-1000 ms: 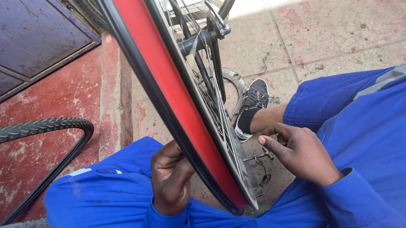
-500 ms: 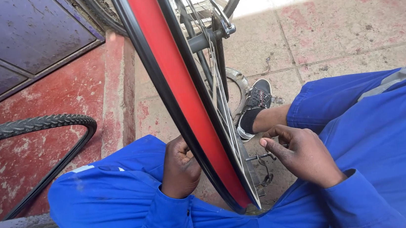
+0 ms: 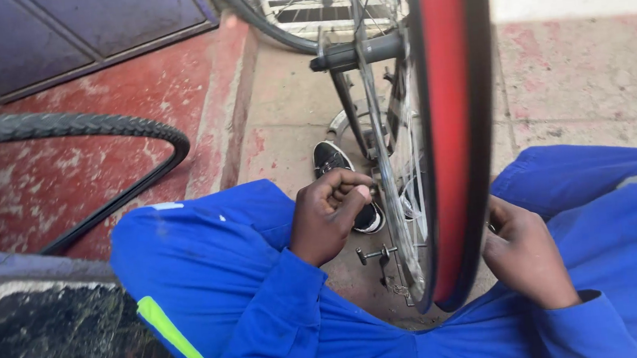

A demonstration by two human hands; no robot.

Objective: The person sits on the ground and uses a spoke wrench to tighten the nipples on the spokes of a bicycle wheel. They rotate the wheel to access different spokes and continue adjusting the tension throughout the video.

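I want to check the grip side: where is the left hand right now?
In the head view, the left hand is left of the red-lined bicycle wheel, fingers curled at the spokes, just in front of a black shoe.

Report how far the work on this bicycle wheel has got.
Done: the wheel stands bare of a tyre, its red rim strip showing, and a loose tyre lies on the red floor. In hand: the left hand pinches at the spokes while the right hand sits at the rim's far side. Left: the tyre is not yet on the wheel.
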